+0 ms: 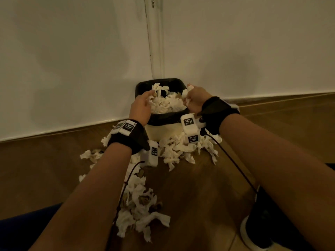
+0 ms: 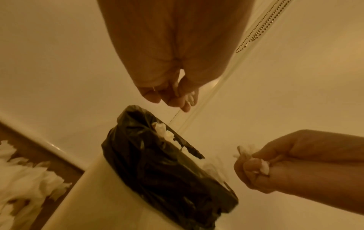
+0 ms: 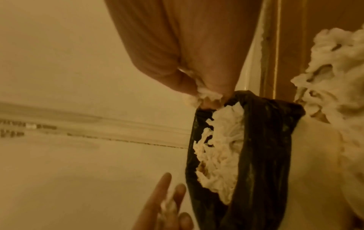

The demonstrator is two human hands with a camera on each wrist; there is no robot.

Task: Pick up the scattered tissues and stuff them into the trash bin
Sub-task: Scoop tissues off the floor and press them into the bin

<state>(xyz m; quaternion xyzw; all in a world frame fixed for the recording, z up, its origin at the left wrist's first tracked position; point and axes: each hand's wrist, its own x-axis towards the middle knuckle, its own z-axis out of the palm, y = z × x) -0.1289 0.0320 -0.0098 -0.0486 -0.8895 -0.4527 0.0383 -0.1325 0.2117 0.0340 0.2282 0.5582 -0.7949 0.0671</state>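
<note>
The right hand (image 3: 197,65) is gripping a wad of tissue (image 3: 204,95) just over the rim of the bin (image 3: 262,140), whose black liner is brimming with tissues (image 3: 222,147). The left hand (image 3: 167,207) is reaching in from below, fingers extended.

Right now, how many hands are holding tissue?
1. The right hand grips a tissue wad beside the bin's rim. The left hand reaches over the bin with straight fingers; a scrap may cling there.
</note>
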